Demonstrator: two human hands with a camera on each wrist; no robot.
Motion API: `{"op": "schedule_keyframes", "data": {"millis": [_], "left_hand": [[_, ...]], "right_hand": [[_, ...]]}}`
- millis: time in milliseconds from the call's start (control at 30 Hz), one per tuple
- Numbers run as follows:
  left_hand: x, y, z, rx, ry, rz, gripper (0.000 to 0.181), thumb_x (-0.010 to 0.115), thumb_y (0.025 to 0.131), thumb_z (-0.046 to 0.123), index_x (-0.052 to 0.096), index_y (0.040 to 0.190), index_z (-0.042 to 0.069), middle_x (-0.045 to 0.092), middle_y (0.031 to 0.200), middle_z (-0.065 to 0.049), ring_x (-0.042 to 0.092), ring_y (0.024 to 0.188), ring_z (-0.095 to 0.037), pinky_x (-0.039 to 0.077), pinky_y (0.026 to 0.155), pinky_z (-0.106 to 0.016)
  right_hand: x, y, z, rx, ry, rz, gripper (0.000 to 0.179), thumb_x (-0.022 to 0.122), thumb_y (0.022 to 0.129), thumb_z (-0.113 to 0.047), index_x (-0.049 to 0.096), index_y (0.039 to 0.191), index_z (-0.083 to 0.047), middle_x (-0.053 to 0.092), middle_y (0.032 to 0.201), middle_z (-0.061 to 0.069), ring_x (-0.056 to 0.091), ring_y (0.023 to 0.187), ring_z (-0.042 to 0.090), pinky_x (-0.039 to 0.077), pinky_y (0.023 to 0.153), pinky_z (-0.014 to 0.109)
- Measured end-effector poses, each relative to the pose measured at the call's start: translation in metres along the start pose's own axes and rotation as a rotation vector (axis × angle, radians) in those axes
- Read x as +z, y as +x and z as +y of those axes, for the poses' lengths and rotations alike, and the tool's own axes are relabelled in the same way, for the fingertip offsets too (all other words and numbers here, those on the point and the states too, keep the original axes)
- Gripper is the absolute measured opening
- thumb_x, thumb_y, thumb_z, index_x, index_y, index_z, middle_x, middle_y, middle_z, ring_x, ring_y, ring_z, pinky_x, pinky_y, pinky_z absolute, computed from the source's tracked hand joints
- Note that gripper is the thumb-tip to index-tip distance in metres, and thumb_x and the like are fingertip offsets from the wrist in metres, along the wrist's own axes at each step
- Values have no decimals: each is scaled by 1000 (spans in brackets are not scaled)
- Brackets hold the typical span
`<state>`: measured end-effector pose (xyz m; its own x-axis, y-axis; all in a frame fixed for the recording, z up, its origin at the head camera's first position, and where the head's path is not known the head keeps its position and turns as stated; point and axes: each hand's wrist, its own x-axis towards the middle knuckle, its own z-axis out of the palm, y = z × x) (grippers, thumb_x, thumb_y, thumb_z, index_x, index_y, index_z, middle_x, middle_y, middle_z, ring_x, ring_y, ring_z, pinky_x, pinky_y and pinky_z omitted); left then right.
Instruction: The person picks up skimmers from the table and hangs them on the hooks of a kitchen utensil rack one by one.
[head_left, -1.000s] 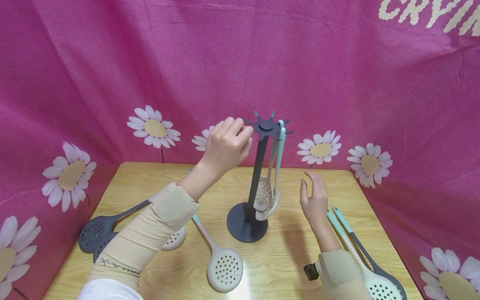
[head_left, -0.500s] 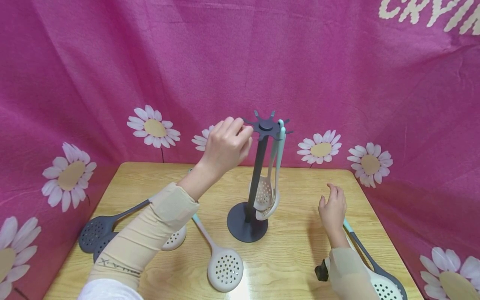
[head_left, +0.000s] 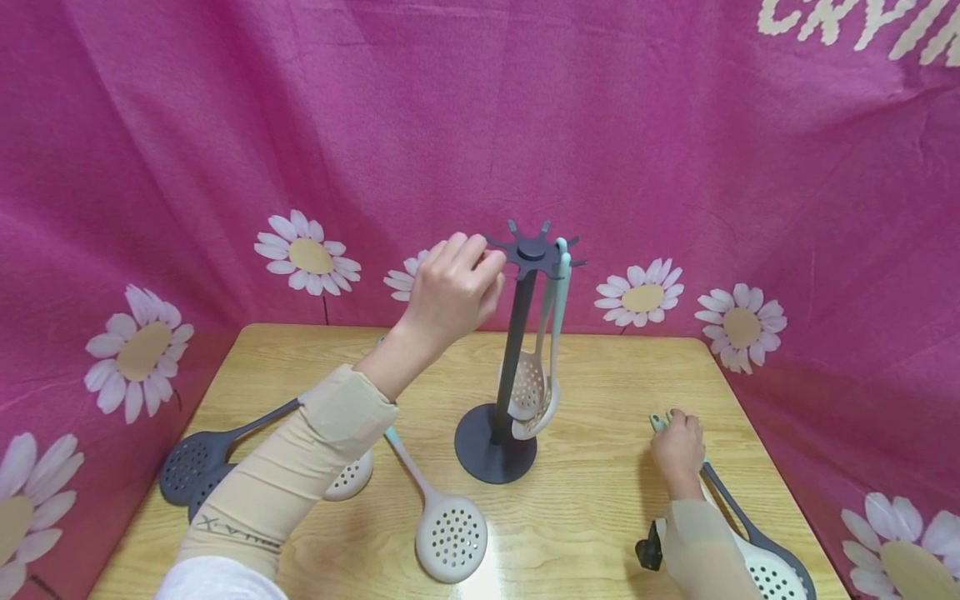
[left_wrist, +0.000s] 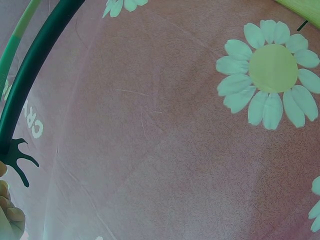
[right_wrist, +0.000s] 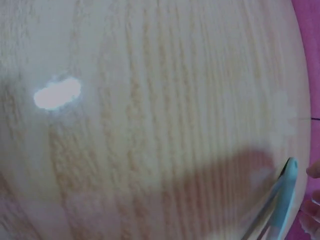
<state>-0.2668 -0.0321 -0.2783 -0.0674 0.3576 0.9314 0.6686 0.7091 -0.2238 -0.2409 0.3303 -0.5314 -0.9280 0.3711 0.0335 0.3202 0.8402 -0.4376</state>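
Observation:
My left hand (head_left: 459, 283) grips one arm of the dark utensil stand (head_left: 501, 446) at its top; in the left wrist view its curled fingers (left_wrist: 12, 215) sit right by the forked hooks (left_wrist: 22, 160). Two pale skimmers (head_left: 542, 392) with mint handles hang on the stand's right side. At the right of the table, my right hand (head_left: 678, 450) is over the mint handle ends of a white skimmer (head_left: 772, 575) and a dark grey skimmer (head_left: 780, 550). The right wrist view shows its fingertips (right_wrist: 310, 220) beside a mint handle (right_wrist: 285, 200), with space between them.
A beige skimmer (head_left: 450, 537) lies on the wooden table (head_left: 570, 500) in front of the stand. Another pale skimmer (head_left: 351, 479) and dark skimmers (head_left: 187, 467) lie to the left, partly under my left forearm. Pink daisy cloth (head_left: 375, 125) surrounds the table.
My right hand has moved right and down from beside the stand to the handles of the two skimmers at the right. My left hand keeps its place on the stand.

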Motion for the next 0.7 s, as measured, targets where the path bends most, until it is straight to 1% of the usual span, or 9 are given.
{"op": "schedule_keyframes", "data": {"millis": [100, 167, 300, 367, 533, 700], "left_hand": [[-1, 0, 0, -3, 2, -2, 6, 53, 75, 0, 52, 70, 2, 45, 64, -8, 41, 55, -24, 33, 47, -30], [-1, 0, 0, -3, 2, -3, 6, 53, 75, 0, 52, 70, 2, 45, 64, -8, 41, 55, -24, 33, 47, -30], [-1, 0, 0, -2, 0, -1, 5, 53, 74, 0, 51, 70, 2, 45, 64, -8, 41, 55, -24, 33, 46, -30], [0, 0, -1, -1, 0, 0, 5, 53, 74, 0, 51, 70, 2, 45, 64, -8, 41, 55, -24, 33, 46, -30], [0, 0, -1, -1, 1, 2, 5, 53, 74, 0, 51, 70, 2, 45, 64, -8, 41, 55, -24, 33, 46, -30], [0, 0, -1, 0, -1, 1, 5, 53, 74, 0, 52, 70, 2, 45, 64, -8, 41, 55, -24, 33, 46, -30]], "right_hand": [[2, -1, 5, 56, -33, -68, 47, 43, 82, 0, 35, 126, 13, 37, 114, 35, 41, 103, 49, 38, 81, 56], [3, -1, 7, 80, -49, -106, 46, 42, 81, 0, 36, 124, 14, 38, 111, 35, 43, 101, 50, 40, 79, 56], [4, -2, 13, 88, -62, -149, 40, 41, 81, -1, 39, 119, 15, 41, 107, 36, 45, 99, 51, 41, 76, 57], [5, -2, 15, 77, -63, -153, 40, 41, 81, -1, 40, 117, 15, 42, 106, 36, 45, 99, 52, 41, 75, 57], [7, -3, 18, 53, -67, -131, 36, 40, 82, 0, 41, 115, 14, 44, 103, 36, 48, 96, 53, 42, 73, 57], [5, -4, 17, 54, -53, -135, 34, 37, 85, 1, 42, 115, 14, 45, 103, 36, 48, 96, 53, 42, 74, 58]]}}
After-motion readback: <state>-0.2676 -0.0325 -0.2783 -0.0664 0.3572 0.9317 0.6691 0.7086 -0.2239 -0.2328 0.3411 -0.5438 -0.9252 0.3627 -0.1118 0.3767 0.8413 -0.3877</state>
